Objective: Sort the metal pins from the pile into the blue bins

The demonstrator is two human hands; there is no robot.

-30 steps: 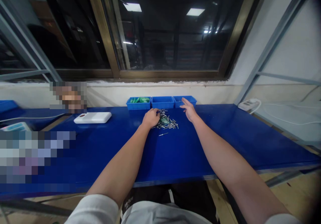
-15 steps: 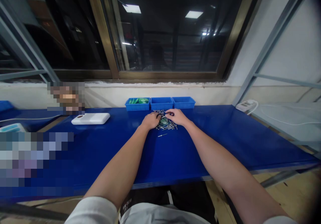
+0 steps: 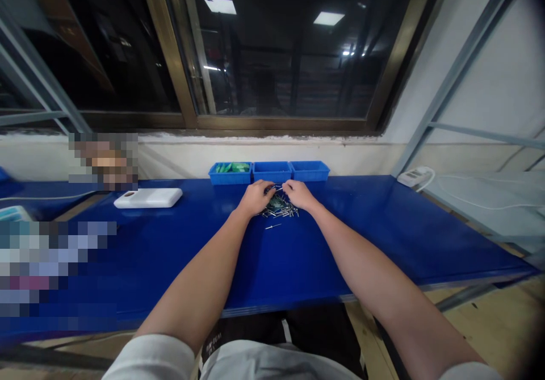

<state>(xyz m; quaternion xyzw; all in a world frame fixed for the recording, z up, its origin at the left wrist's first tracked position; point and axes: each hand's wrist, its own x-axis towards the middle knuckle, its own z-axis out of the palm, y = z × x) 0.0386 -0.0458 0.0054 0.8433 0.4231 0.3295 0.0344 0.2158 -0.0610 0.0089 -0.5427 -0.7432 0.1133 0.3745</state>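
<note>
Resting both hands on the pile of metal pins (image 3: pixel 280 209) mid-tabletop (image 3: pixel 383 226), my left hand (image 3: pixel 254 197) and right hand (image 3: pixel 299 193) curl loosely; I cannot tell what they grip.

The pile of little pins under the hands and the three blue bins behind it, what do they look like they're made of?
The pile of pins looks like bare metal: thin, silvery, glinting under the light, with something green among them. The blue bins look like moulded plastic: one even blue, smooth thin walls. The blue tabletop has a glossy sheen, probably laminate or plastic sheet.
</note>
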